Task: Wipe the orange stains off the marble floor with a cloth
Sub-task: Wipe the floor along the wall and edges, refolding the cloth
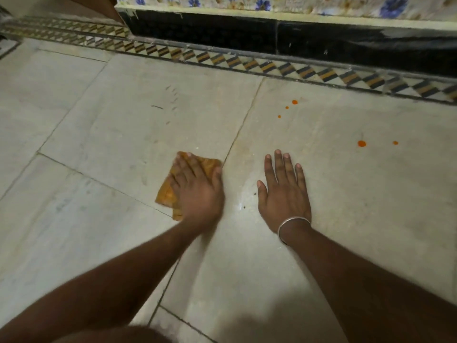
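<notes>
We see both arms reaching forward and down to the marble floor (99,125). The right hand (284,194) lies palm-down on the stone, its fingers (278,164) straight and spread apart, thumb out to the side, holding nothing. A thin silver bangle (294,222) circles its wrist.

Just left of the right hand, and not touching it, the left hand (195,194) presses palm-down on the cloth (165,191). Its fingers (184,167) are extended and slightly fanned across the fabric rather than curled round it. This hand is a little smeared by motion blur.

The cloth is orange-yellow, folded flat into a rough rectangle. Its long axis runs away from us and leans slightly rightward, roughly parallel to the floor joint between it and the right hand. Its far corner pokes out past the fingertips.

The orange stains sit beyond the right hand and to its right: three small drops (294,102) in a slanted line farther off, and two more (361,143) nearer. Farther beyond the right hand run a patterned border strip (272,66) and a black skirting (222,33).
</notes>
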Tool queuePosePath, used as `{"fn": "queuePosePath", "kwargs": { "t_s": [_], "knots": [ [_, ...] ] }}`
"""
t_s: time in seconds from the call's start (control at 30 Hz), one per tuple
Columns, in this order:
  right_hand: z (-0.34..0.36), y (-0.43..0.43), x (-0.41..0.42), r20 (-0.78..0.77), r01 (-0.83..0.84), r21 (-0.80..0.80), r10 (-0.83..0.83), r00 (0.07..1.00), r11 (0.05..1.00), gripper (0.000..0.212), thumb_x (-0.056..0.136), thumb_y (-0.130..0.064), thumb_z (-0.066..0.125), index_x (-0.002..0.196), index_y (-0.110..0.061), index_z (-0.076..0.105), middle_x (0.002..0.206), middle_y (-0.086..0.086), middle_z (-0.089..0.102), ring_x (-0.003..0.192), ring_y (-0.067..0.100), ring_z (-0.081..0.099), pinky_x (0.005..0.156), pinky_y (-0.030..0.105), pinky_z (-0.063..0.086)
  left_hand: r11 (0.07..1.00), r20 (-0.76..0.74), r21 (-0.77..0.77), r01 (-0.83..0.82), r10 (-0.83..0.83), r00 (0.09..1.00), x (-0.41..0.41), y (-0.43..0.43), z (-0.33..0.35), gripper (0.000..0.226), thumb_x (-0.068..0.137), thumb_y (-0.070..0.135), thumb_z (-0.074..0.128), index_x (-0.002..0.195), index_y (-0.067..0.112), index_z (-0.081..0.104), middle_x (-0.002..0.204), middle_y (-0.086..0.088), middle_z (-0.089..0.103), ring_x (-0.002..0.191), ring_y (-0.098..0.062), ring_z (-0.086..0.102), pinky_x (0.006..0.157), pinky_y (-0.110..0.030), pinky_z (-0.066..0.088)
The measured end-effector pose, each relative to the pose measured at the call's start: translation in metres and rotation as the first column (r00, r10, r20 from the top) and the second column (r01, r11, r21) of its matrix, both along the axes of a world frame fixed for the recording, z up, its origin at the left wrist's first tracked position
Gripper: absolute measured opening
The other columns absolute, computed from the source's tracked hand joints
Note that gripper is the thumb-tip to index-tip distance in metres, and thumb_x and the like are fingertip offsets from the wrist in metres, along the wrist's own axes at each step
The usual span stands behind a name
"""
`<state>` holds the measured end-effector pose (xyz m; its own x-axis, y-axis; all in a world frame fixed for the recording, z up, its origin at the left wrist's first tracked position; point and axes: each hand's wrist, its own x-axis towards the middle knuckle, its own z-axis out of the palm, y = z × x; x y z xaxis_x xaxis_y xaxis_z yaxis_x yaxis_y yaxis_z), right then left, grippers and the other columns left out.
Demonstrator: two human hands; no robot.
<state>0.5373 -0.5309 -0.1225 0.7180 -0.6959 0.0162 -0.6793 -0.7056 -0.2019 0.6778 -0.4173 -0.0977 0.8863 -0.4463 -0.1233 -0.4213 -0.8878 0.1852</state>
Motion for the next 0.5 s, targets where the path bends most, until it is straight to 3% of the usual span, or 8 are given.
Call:
{"fn": "queuePosePath", "kwargs": {
  "t_s": [0.07,0.17,0.4,0.5],
  "knots": [
    [0.0,0.0,0.0,0.006,-0.003,0.01,0.003,1.0,1.0,0.067,0.102,-0.043,0.012,0.161,-0.012,0.016,0.168,0.012,0.011,0.156,0.027,0.008,0.126,0.049,0.01,0.989,-0.002,0.031,0.146,-0.146,0.989,-0.032,-0.015,-0.004,0.082,0.106,0.064,0.01,0.165,0.009,-0.006,0.173,-0.017,-0.009,0.161,-0.033,-0.008,0.13,-0.053,-0.003],
    [0.0,0.0,-0.001,0.012,-0.008,0.006,0.008,1.0,1.0,0.067,0.101,-0.043,0.014,0.16,-0.012,0.018,0.168,0.012,0.013,0.156,0.028,0.01,0.126,0.049,0.011,0.942,0.048,0.035,0.334,-0.336,0.941,-0.015,-0.051,-0.004,0.078,0.107,0.061,0.015,0.167,0.01,0.006,0.174,-0.019,0.002,0.161,-0.034,0.0,0.13,-0.053,0.002],
    [0.001,0.0,-0.002,-0.003,-0.009,0.012,0.009,1.0,1.0,0.067,0.102,-0.044,0.01,0.161,-0.013,0.013,0.169,0.011,0.008,0.156,0.027,0.004,0.126,0.048,0.008,0.959,0.014,0.071,0.275,-0.277,0.961,0.064,-0.045,-0.002,0.087,0.102,0.072,0.011,0.167,0.015,-0.001,0.175,-0.014,-0.004,0.161,-0.031,-0.003,0.13,-0.053,-0.002],
    [0.002,0.0,-0.002,-0.009,-0.017,0.026,0.017,1.0,1.0,0.067,0.102,-0.044,0.012,0.161,-0.013,0.012,0.169,0.011,0.008,0.156,0.027,0.003,0.126,0.048,0.008,0.919,-0.133,0.17,0.355,-0.336,0.932,0.08,-0.048,0.007,0.096,0.097,0.08,0.015,0.165,0.018,-0.013,0.173,-0.015,-0.017,0.16,-0.032,-0.014,0.128,-0.054,-0.004]
  ]
}}
